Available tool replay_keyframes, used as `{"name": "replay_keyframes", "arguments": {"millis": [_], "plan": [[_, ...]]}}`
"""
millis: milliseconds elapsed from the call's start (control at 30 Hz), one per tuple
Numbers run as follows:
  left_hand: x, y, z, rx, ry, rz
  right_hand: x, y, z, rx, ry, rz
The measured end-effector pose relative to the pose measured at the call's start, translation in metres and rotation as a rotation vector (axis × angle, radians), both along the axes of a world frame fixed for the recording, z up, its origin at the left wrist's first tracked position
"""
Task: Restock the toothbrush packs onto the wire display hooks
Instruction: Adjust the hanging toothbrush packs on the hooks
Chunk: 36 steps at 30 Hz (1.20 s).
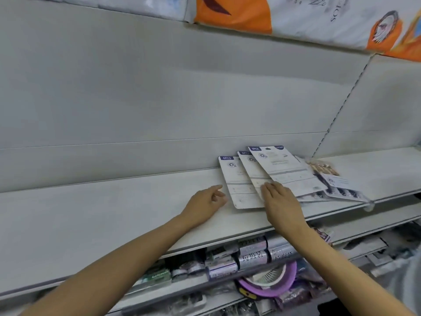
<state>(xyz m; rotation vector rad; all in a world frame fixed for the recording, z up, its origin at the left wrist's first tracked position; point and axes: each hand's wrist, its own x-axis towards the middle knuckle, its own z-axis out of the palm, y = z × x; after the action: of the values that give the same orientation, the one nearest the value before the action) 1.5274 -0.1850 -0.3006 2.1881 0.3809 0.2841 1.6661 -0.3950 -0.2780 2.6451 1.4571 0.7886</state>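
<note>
Below the shelf's front edge you have a lower shelf crammed with boxed goods (252, 258) and a purple basket (268, 283). On the white shelf (91, 224), your left hand (205, 204) rests with its fingers loosely bent, holding nothing, just beside the fanned toothbrush packs (268, 174). Your right hand (281, 205) lies flat, fingers straight, pressing on the middle pack. The packs lie face down, overlapping, toward the shelf's back edge against the white back panel (159, 87). Further packs (341, 185) lie to their right.
</note>
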Motion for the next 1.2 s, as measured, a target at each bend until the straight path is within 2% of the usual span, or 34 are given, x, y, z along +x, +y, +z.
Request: {"name": "replay_keyframes", "arguments": {"millis": [100,167,267,400,533,667,700,767,800,867,933,1000,1067,1200], "plan": [[0.032,-0.017,0.008,-0.455,0.027,0.121,0.01,0.002,0.002,-0.031,-0.07,-0.012],[0.041,-0.026,0.014,-0.623,0.071,0.084,0.01,0.005,0.008,-0.057,-0.076,0.001],[0.039,-0.038,0.02,-0.768,0.098,0.065,0.002,0.012,0.017,-0.042,-0.09,0.077],[0.013,-0.023,0.044,-0.815,-0.048,0.232,-0.02,0.028,0.025,0.003,-0.142,0.226],[-0.045,0.016,0.073,-0.514,-0.072,0.304,-0.042,0.048,0.037,0.086,-0.132,0.305],[-0.111,0.053,0.112,-0.219,-0.065,0.366,-0.072,0.074,0.061,0.422,0.029,0.296],[-0.125,0.059,0.123,-0.088,-0.057,0.4,-0.078,0.077,0.068,0.521,0.194,0.27],[-0.149,0.066,0.141,0.231,0.005,0.474,-0.084,0.081,0.073,0.591,0.629,0.275],[-0.157,0.066,0.147,0.397,0.055,0.498,-0.085,0.083,0.073,0.628,0.776,0.303],[-0.166,0.06,0.152,0.683,0.177,0.509,-0.086,0.088,0.07,0.726,0.934,0.334],[-0.171,0.05,0.145,0.875,0.32,0.487,-0.084,0.094,0.063,0.756,1.075,0.271],[-0.175,0.042,0.128,0.957,0.453,0.444,-0.082,0.096,0.054,0.734,1.255,0.195],[-0.182,0.035,0.108,0.959,0.537,0.381,-0.078,0.096,0.045,0.671,1.419,0.119],[-0.191,0.032,0.079,0.831,0.511,0.304,-0.073,0.1,0.031,0.481,1.627,-0.043]]}}
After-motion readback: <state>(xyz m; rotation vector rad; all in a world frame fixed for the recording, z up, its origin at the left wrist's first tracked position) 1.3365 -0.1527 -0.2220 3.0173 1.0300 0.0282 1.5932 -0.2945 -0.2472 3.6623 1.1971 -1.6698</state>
